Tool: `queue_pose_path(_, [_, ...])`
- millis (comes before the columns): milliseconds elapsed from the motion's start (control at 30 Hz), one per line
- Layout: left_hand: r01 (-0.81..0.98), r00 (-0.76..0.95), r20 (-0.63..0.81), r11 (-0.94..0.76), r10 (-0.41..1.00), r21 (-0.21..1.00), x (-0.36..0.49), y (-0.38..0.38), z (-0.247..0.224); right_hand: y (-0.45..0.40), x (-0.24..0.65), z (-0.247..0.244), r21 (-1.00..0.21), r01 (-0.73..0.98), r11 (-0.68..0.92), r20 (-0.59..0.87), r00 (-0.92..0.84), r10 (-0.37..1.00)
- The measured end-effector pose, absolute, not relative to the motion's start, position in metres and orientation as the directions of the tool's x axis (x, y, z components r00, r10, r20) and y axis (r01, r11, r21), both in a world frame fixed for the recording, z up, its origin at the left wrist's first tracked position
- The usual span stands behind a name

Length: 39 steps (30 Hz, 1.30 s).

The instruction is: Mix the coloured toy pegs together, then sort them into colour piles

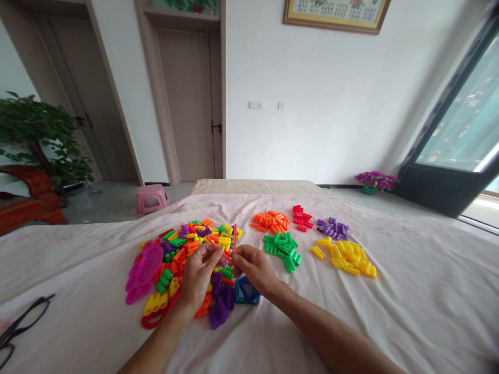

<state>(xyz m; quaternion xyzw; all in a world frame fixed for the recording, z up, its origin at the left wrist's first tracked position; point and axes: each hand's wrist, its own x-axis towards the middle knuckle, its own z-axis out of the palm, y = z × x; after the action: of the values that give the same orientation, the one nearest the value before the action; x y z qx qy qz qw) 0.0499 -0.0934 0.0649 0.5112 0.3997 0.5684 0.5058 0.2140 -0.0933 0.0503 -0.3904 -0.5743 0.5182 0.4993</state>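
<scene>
Above a mixed heap of coloured plastic pieces (181, 257), my left hand (201, 270) pinches a thin orange-red piece (213, 241). Close beside it on the right, my right hand (255, 265) is closed on an upright thin red stick (235, 238). The fingertips of both hands nearly meet, and the lower ends of what they hold are partly hidden. To the right lie separate piles: orange (271, 222), red (301, 218), green (283, 249), purple (332, 228) and yellow (351, 257).
Left of the heap is a magenta plate-like piece (150, 265). A blue square frame (246, 291) lies by my right wrist. Glasses (25, 322) rest at the left on the pale cloth (331, 311). A pink stool (152, 200) stands beyond.
</scene>
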Motion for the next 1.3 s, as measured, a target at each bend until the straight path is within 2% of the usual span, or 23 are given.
queue_pose_path(233, [-0.153, 0.103, 0.199, -0.183, 0.974, 0.971, 0.051, -0.097, 0.067, -0.096, 0.213, 0.059, -0.992, -0.126, 0.03, 0.052, -0.18, 0.982])
queue_pose_path(433, [-0.023, 0.113, 0.258, -0.257, 0.96, 0.966, 0.052, -0.098, 0.068, -0.096, 0.216, 0.065, -0.983, -0.136, -0.122, -0.078, -0.295, 0.952])
queue_pose_path(633, [-0.08, 0.133, 0.186, -0.177, 0.973, 0.981, 0.05, -0.091, 0.061, -0.1, 0.216, 0.063, -0.988, -0.103, -0.118, -0.072, -0.368, 0.927])
queue_pose_path(767, [-0.201, 0.111, 0.125, -0.101, 0.986, 0.974, 0.05, -0.09, 0.063, -0.102, 0.214, 0.066, -0.984, -0.137, -0.118, -0.053, -0.403, 0.913])
queue_pose_path(900, [-0.269, 0.237, 0.068, -0.002, 0.969, 0.963, 0.048, -0.091, 0.067, -0.104, 0.214, 0.069, -0.971, -0.199, -0.129, -0.025, -0.458, 0.889])
queue_pose_path(967, [-0.272, 0.263, 0.052, 0.022, 0.963, 0.962, 0.046, -0.091, 0.068, -0.104, 0.215, 0.07, -0.965, -0.222, -0.137, -0.014, -0.48, 0.877])
queue_pose_path(1067, [-0.27, 0.217, 0.052, 0.008, 0.975, 0.963, 0.045, -0.092, 0.07, -0.104, 0.214, 0.069, -0.971, -0.213, -0.112, 0.004, -0.478, 0.878])
queue_pose_path(1300, [-0.14, 0.192, 0.087, -0.061, 0.978, 0.988, 0.043, -0.09, 0.078, -0.103, 0.215, 0.068, -1.0, -0.024, 0.004, 0.014, -0.46, 0.888])
